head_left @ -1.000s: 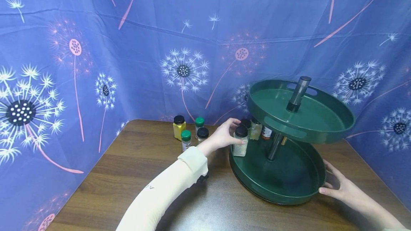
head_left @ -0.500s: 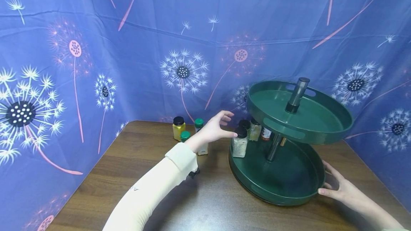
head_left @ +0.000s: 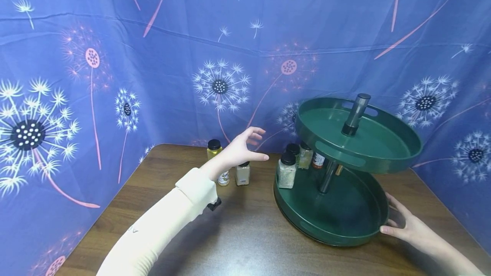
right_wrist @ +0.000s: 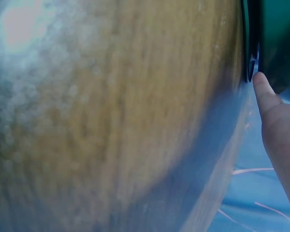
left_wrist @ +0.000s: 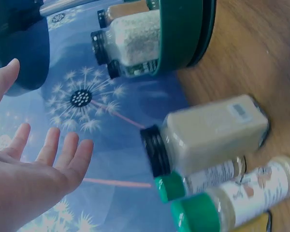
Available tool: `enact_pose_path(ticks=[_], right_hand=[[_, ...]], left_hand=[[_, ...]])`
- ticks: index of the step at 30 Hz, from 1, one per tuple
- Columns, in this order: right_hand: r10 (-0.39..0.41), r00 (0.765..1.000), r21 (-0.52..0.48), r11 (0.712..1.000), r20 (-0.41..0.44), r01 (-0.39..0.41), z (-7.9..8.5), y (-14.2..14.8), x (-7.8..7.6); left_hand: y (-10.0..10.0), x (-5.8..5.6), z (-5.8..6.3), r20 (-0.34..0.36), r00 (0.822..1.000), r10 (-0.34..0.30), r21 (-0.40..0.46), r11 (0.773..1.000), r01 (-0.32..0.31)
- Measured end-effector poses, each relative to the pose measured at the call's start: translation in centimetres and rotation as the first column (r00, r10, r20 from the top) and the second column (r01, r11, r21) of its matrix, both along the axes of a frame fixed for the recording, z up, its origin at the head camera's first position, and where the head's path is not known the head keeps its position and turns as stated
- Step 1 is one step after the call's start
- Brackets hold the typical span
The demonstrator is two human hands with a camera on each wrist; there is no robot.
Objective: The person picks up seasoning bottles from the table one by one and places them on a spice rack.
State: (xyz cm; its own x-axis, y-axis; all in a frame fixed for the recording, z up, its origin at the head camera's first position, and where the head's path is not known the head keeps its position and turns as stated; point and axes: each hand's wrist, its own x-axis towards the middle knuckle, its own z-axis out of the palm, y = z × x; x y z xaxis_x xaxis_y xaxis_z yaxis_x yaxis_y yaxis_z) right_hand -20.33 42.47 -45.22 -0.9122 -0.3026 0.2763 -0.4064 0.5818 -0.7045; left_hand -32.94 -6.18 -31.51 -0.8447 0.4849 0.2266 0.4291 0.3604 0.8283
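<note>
My left hand [head_left: 239, 150] is held in the air over the jars on the table, fingers spread and nothing in it. Below it a spice jar with a black lid and beige powder [left_wrist: 215, 135] stands beside two green-capped spice bottles [left_wrist: 253, 195]. To its right, a clear jar of pale flakes [head_left: 287, 176] stands inside the left rim of the lower tier [head_left: 345, 212] of a green two-tier turntable. Behind that jar are several more spice jars [head_left: 305, 156]. My right hand [head_left: 412, 227] touches the outside of the lower tier's right wall with thumb and fingers.
The turntable's upper tier [head_left: 379, 139] overhangs the lower one, joined by a dark central post [head_left: 327, 176]. A yellow jar with a black lid [head_left: 213, 150] stands at the table's back. A blue dandelion-print cloth [head_left: 172, 76] hangs behind the wooden table [head_left: 153, 199].
My left hand has let go of the jar of pale flakes and drawn back to the left. That jar stays on the lower tier. The right hand keeps its place at the wall.
</note>
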Motion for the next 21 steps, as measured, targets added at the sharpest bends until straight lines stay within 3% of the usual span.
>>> enact_pose_path(ticks=[11,21], right_hand=[[0.020,1.000,-0.026,0.999,-0.009,-0.020,0.0,-0.1,0.1],[0.021,1.000,-0.024,0.999,-0.003,-0.021,0.2,-0.3,0.2]], left_hand=[[-3.6,0.8,1.4,-0.003,0.999,0.036,-0.003,0.999,-0.036],[-6.9,1.1,0.3,-0.035,0.996,0.080,0.050,0.996,-0.078]])
